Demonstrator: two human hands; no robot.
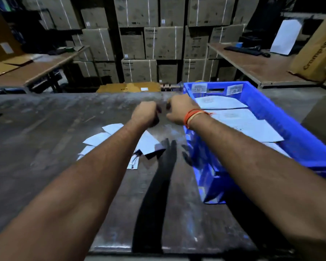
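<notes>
Currently | white packets [97, 138]: flat, overlapping, blurred | on dark table [45, 129]

White paper slips [112, 128] lie flat, fanned and overlapping, on the dark desk [45, 129], just left of the blue crate [290, 129]. The rightmost shows a dark folded edge.

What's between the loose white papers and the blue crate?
Head view: bare dark tabletop, only arm shadows, between white papers and blue crate.
</notes>
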